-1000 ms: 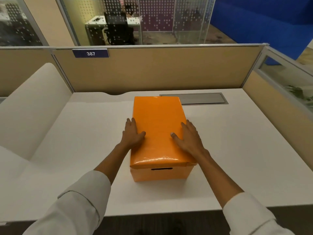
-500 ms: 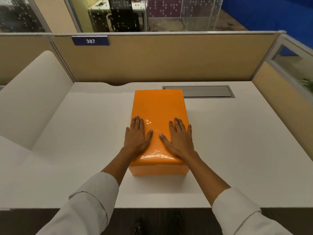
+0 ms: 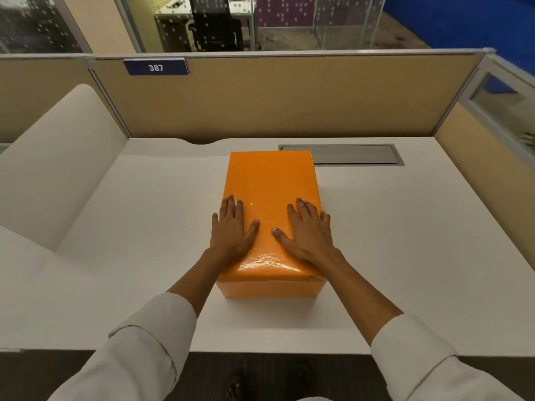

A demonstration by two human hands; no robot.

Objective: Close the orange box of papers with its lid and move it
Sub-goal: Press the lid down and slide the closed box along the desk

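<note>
An orange box (image 3: 270, 287) stands near the middle of a white desk (image 3: 405, 256), its glossy lid (image 3: 272, 183) seated flat over the top with its front edge overhanging the box's near face. Both hands press down on the near half of the lid — the left hand (image 3: 231, 230) at the lid's left edge, the right hand (image 3: 308, 233) toward its right edge, thumbs pointing inward and apart from each other. The fingers of both hands lie flat and spread, palms down, gripping nothing. White sleeves (image 3: 139, 351) cover the forearms up to the wrists' near side. Behind the box, a grey hatch (image 3: 356, 154) is set into the desk, its left end hidden by the lid's far corner. A tan partition (image 3: 289, 96) backs the desk — a blue plate (image 3: 155, 67) on it reads 387.
</note>
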